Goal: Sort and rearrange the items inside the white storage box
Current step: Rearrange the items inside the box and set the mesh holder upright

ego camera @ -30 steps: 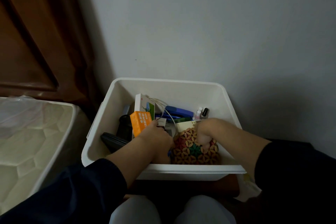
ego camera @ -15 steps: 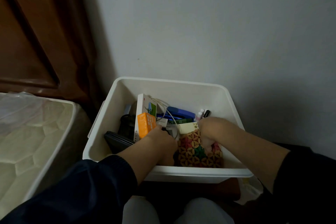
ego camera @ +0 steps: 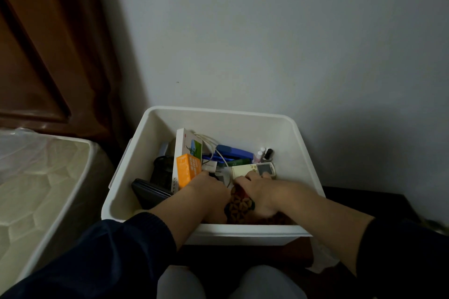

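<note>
**Operator:** Since a second before, both hands had pushed deeper into the white storage box (ego camera: 245, 116), and I watched them close in together. The patterned pouch (ego camera: 239, 204), plainly spread out earlier, was now mostly covered, only a strip showing between the wrists.

**Listener:** What does that mean for the sorting?

**Operator:** I judged the pouch was being pressed down or gathered against the near wall to free space; the rearranging looked midway, not finished.

**Listener:** Walk me through the box, left to right.

**Operator:** At the left lay a dark flat case (ego camera: 148, 193), tilted against the wall, with a black mesh cup (ego camera: 162, 172) behind it. Next stood a white booklet box (ego camera: 187, 145) upright, an orange box (ego camera: 188, 170) leaning on its front. My left hand (ego camera: 209, 192) sat just beside the orange box, fingers curled downward; whether they gripped anything I could not tell. White cable (ego camera: 211, 143) looped over a blue stapler (ego camera: 234, 152) toward the back. Right of centre, the right hand (ego camera: 261, 188) rested on the pouch, fingertips touching a cream-coloured device (ego camera: 252, 168) with a small screen; its grasp was hidden too. Small bottles (ego camera: 263, 154) stood near the back right corner.

**Listener:** And outside the box?

**Operator:** A mattress (ego camera: 36, 189) edge sat to the left.
</note>
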The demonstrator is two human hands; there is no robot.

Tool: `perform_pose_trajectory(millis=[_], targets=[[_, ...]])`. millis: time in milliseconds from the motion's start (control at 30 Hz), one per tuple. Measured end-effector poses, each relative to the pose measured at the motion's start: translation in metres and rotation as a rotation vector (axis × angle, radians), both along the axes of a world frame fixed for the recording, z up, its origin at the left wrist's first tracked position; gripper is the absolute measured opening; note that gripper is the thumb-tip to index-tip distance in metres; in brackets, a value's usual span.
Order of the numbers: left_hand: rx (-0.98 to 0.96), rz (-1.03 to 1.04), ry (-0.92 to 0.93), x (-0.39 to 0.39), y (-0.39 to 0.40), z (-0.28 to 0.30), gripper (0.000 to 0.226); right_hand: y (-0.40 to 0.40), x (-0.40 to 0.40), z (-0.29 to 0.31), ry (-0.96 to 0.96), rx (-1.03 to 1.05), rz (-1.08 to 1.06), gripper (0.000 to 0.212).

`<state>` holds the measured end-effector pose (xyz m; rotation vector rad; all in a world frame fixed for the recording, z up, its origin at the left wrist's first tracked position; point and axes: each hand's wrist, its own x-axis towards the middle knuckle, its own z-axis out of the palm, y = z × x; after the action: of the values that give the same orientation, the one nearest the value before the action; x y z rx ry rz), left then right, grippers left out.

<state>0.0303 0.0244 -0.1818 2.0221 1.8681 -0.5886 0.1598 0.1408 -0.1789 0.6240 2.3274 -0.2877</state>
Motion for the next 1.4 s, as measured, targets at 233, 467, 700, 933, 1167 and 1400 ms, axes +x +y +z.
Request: perform_pose_trajectory(millis=[233,467,700,933,1167,1400], targets=[[-0.016,-0.048,0.031,-0.002,0.001,-0.004,0.044,0.005,0.011,-0.004,0.086,0.072,-0.084,0.094],[-0.017,-0.053,0.029,-0.002,0.001,-0.006,0.042,0.023,0.024,0.001,0.092,0.041,-0.112,0.088],[-0.020,-0.043,0.018,-0.002,0.001,-0.005,0.040,0.024,0.015,-0.005,0.030,-0.057,-0.248,0.110],[-0.002,-0.055,0.013,-0.003,0.001,-0.007,0.039,0.019,0.009,-0.003,-0.014,-0.034,-0.242,0.108],[-0.024,-0.057,0.016,-0.005,0.004,-0.009,0.031,0.023,0.009,-0.004,0.033,-0.039,-0.291,0.119],[0.008,-0.033,0.012,-0.003,0.003,-0.009,0.037,0.025,-0.008,0.006,0.115,0.242,-0.138,0.043]])
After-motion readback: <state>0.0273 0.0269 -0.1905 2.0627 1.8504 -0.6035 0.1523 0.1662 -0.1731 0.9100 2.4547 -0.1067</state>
